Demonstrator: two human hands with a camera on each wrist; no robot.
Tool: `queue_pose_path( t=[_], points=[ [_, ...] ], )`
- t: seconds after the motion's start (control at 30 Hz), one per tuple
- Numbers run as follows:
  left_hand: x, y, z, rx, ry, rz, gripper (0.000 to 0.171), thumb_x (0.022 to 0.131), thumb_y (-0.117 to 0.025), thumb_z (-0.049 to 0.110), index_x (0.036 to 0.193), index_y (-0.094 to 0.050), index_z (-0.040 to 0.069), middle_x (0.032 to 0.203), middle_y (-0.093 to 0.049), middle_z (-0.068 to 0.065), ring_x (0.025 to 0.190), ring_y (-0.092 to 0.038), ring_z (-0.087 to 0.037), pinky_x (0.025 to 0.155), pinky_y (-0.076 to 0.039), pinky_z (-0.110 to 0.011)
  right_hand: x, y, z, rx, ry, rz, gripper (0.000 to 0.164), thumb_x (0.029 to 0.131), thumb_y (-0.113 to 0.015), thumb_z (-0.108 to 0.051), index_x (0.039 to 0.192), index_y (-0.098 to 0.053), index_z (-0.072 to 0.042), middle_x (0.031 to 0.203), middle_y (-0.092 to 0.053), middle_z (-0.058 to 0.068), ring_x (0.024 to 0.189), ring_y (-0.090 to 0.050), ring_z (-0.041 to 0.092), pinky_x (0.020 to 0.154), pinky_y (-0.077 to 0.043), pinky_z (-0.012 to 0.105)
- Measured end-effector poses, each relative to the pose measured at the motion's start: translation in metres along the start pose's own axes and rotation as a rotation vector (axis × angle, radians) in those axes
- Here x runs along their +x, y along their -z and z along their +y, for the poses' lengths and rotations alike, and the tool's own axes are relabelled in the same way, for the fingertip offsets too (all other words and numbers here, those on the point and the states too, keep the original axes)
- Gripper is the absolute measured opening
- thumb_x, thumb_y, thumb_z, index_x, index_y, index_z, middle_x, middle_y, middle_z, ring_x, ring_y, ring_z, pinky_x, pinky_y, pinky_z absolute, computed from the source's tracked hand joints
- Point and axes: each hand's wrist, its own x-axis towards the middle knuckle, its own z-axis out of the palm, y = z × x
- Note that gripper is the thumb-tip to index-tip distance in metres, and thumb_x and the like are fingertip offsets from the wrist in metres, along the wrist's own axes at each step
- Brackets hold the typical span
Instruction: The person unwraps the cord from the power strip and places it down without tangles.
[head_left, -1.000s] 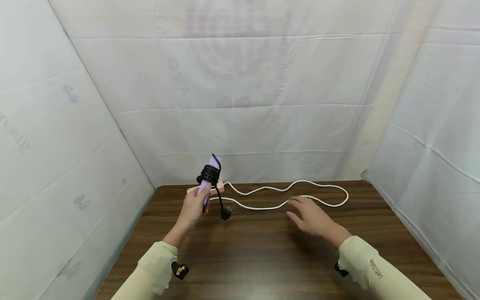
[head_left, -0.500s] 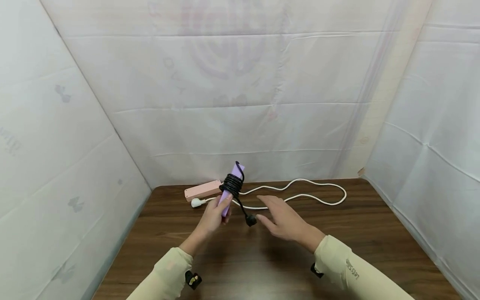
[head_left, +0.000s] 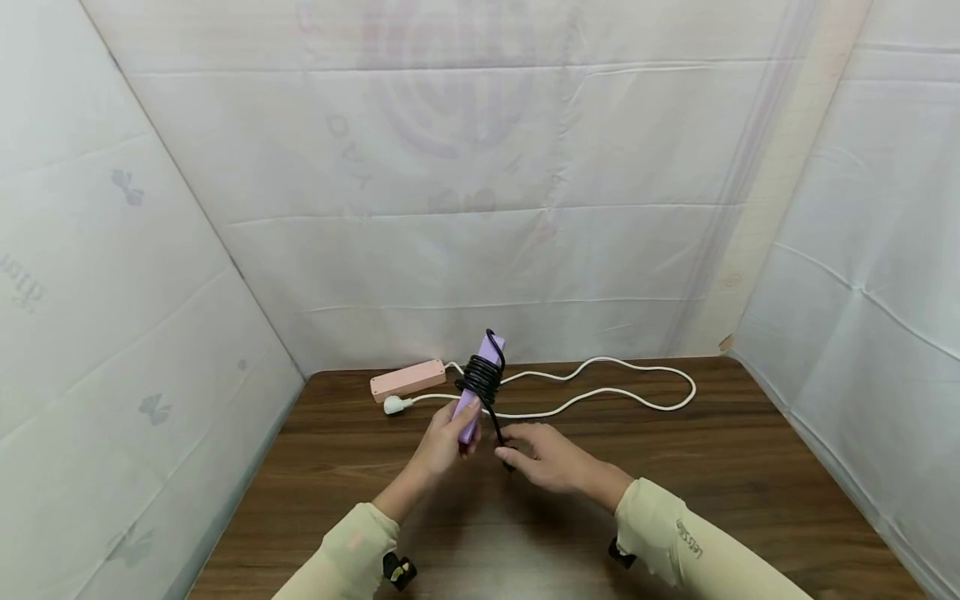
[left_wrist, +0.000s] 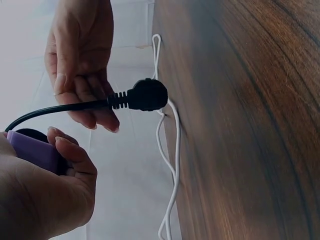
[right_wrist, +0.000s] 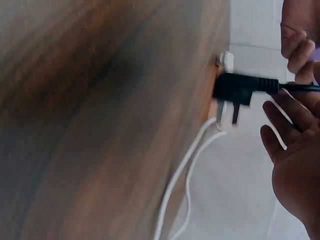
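Note:
My left hand (head_left: 441, 443) grips the lower end of a purple power strip (head_left: 466, 406), held tilted above the table. Black cord (head_left: 482, 379) is wound several times around the strip's middle. From the coil a loose end hangs down to a black plug (left_wrist: 150, 94), whose prongs show in the right wrist view. My right hand (head_left: 555, 458) is at this hanging end, just above the plug. Its thumb and loosely bent fingers lie on either side of the cord, with a gap still showing between them in the left wrist view.
Behind, a pink power strip (head_left: 407, 380) lies at the back left of the wooden table (head_left: 337, 500). Its white cord (head_left: 667, 408) loops out to the right and returns to a white plug (head_left: 393, 405). White sheeting (head_left: 480, 250) walls the back and sides.
My left hand has carried the purple power strip rightward and a little nearer, uncovering the pink strip and white plug. My right hand has moved left to the hanging black cord.

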Motion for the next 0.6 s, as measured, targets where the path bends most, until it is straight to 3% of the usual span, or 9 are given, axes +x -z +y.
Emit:
queue_pose_path(
  t=[0.1, 0.17, 0.33, 0.6],
  points=[
    [-0.001, -0.003, 0.0, 0.011, 0.017, 0.015, 0.034, 0.113, -0.046, 0.034, 0.099, -0.054, 0.005, 0.069, -0.056, 0.0, 0.055, -0.049, -0.011, 0.052, -0.039, -0.023, -0.001, -0.005, 0.0, 0.099, -0.047, -0.025, 0.024, 0.111, -0.059, -0.024, 0.118, -0.073, -0.006, 0.11, -0.08, 0.01, 0.105, -0.071, 0.01, 0.096, -0.059, 0.035],
    [-0.001, -0.004, -0.001, 0.021, 0.022, 0.024, 0.033, 0.113, -0.047, 0.034, 0.102, -0.053, 0.003, 0.069, -0.057, 0.0, 0.055, -0.049, -0.011, 0.051, -0.039, -0.022, -0.002, -0.007, 0.0, 0.1, -0.054, -0.007, 0.02, 0.11, -0.059, -0.021, 0.108, -0.074, -0.007, 0.103, -0.08, 0.011, 0.097, -0.07, 0.006, 0.091, -0.058, 0.029],
    [-0.002, -0.001, -0.003, 0.048, 0.025, 0.027, 0.029, 0.112, -0.05, 0.03, 0.107, -0.051, 0.002, 0.071, -0.058, -0.002, 0.057, -0.051, -0.011, 0.05, -0.04, -0.021, -0.003, -0.005, -0.001, 0.036, -0.039, 0.061, 0.02, 0.109, -0.059, -0.014, 0.09, -0.066, -0.014, 0.081, -0.072, 0.009, 0.074, -0.055, -0.003, 0.07, -0.049, 0.02],
    [-0.005, 0.004, -0.01, 0.126, -0.021, 0.053, 0.025, 0.106, -0.064, 0.022, 0.11, -0.054, -0.002, 0.086, -0.063, -0.006, 0.07, -0.054, -0.011, 0.059, -0.044, -0.023, -0.002, 0.016, -0.004, -0.128, 0.055, 0.293, 0.014, 0.107, -0.061, -0.009, 0.095, -0.066, -0.014, 0.075, -0.054, -0.005, 0.069, -0.045, -0.001, 0.064, -0.042, 0.02]
  ],
)
